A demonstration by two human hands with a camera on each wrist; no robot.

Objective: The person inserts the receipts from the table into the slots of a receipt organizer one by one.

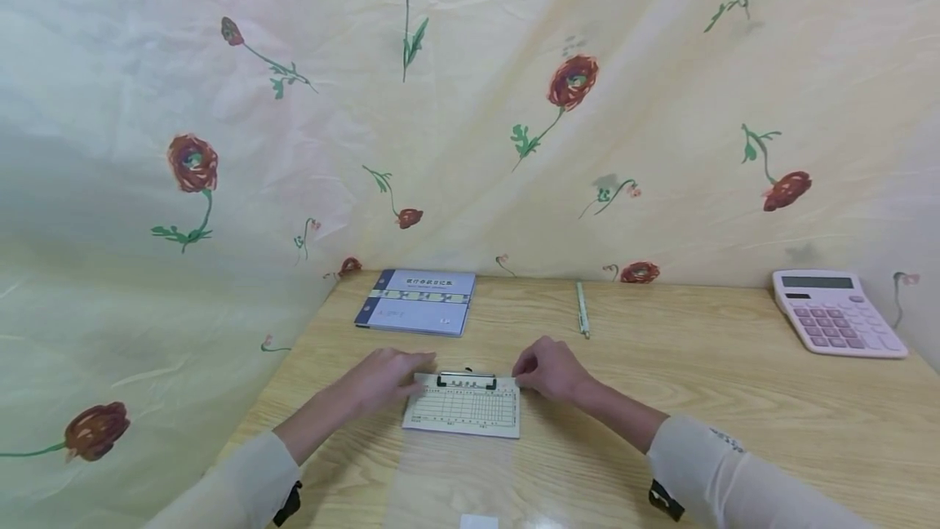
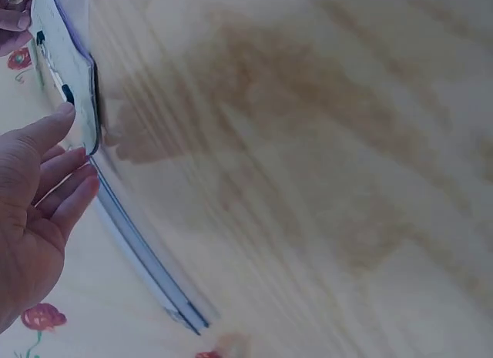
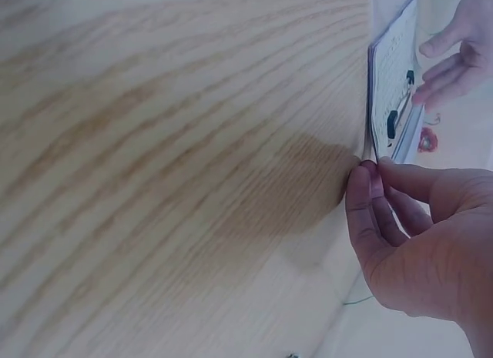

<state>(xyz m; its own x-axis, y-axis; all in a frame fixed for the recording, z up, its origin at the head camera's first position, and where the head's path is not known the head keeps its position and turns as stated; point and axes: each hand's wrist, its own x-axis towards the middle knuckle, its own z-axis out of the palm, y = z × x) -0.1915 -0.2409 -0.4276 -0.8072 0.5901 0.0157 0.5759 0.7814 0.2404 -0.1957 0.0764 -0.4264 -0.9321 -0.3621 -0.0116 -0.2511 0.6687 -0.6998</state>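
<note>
A small clipboard (image 1: 463, 433) bearing a printed form (image 1: 461, 408) lies on the wooden table, its black-and-silver clip (image 1: 467, 380) along the far edge. My right hand (image 1: 552, 371) pinches the clipboard's far right corner between thumb and fingers, as the right wrist view shows up close. At the far left corner is my left hand (image 1: 385, 375), its thumb (image 2: 55, 125) stretched over the form near the clip. Its other fingers (image 2: 75, 192) extend fairly straight by the edge. In the right wrist view the left hand (image 3: 462, 54) has thumb and fingers spread apart.
Behind the clipboard lies a blue account book (image 1: 419, 313). A pale pen (image 1: 583, 310) rests to its right, and a pink calculator (image 1: 837, 313) at the far right. A flowered cloth (image 1: 470, 129) hangs behind the table (image 1: 698, 398). A small white item (image 1: 479, 522) shows at the near edge.
</note>
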